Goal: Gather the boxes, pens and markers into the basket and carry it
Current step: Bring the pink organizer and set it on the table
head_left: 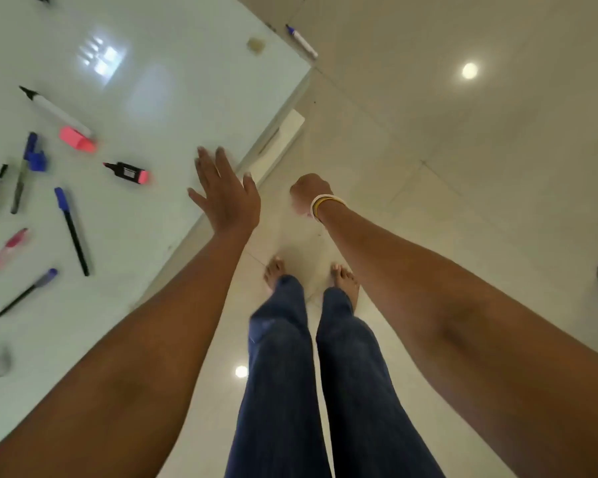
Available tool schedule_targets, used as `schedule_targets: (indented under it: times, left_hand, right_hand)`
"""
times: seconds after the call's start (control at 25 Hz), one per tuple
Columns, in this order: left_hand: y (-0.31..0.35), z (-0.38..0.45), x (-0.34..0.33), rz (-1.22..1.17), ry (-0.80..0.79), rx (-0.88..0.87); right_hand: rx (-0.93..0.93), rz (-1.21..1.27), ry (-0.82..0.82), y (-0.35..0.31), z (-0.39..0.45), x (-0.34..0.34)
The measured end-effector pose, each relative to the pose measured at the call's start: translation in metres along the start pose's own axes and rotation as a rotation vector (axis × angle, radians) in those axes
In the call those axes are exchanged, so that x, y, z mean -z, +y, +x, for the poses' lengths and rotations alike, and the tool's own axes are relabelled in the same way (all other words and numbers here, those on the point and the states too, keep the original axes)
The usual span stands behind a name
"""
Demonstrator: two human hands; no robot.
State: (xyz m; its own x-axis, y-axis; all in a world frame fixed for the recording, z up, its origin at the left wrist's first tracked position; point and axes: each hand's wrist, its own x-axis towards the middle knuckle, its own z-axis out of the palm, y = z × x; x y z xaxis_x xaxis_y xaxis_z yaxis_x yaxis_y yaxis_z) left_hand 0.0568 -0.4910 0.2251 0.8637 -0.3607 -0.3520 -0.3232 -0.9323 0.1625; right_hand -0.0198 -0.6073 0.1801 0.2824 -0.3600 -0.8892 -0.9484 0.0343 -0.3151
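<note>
Your left hand (227,194) hung flat with fingers spread over the table's (187,81) near edge, nearest the highlighter (127,172) lying crosswise to its left, while your right hand (309,194), curled empty, hovered off the table.

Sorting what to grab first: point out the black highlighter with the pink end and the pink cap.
black highlighter (126,171), head view, on its black middle.
pink cap (77,139), head view, on its top face.
</note>
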Motion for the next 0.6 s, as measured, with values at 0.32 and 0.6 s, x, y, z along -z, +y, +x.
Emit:
schedule_targets:
  times: [0.32,0.6]
  left_hand:
    - [-0.025,0.035,-0.116,0.293,0.648,-0.042]
    - [-0.027,0.048,-0.133,0.329,0.899,-0.04]
  right_hand:
    - [-0.035,0.377,-0.082,-0.044,0.172,-0.042]
    - [-0.089,0.484,-0.021,-0.065,0.23,-0.069]
